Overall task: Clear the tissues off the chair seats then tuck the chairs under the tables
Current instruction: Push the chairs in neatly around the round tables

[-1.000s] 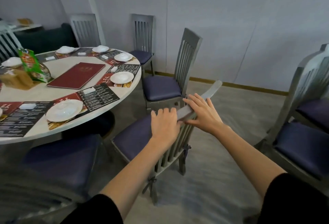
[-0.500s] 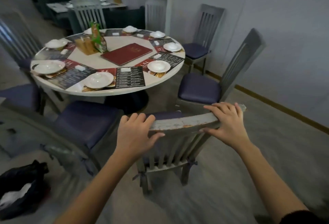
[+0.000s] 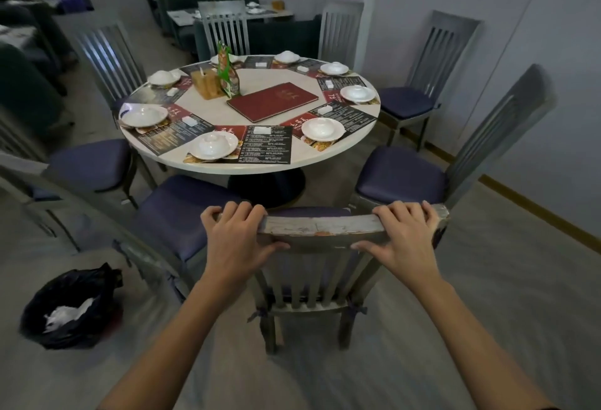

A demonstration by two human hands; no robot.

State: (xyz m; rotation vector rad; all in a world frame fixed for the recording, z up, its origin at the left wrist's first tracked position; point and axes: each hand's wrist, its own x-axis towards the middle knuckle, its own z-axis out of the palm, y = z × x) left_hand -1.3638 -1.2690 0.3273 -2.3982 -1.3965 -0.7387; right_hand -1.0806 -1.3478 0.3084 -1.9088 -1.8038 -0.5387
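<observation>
A grey wooden chair (image 3: 320, 229) with a purple seat cushion stands right in front of me, its back toward me and its seat facing the round white table (image 3: 266, 167). My left hand (image 3: 235, 237) grips the left end of its top rail. My right hand (image 3: 403, 237) grips the right end of that rail. The sliver of seat that shows past the rail bears no tissue. A black bin bag (image 3: 70, 302) on the floor at the lower left holds white crumpled tissues (image 3: 65, 312).
Several more grey chairs ring the table, one close on the left (image 3: 182, 211) and one close on the right (image 3: 403, 178). The table carries plates, menus, a red folder (image 3: 273, 100). A wall runs along the right. Booths stand behind.
The chair has swung round from side-on to squarely facing the table. My hands have spread to the two ends of its top rail. My view has turned left, bringing the bin bag into sight.
</observation>
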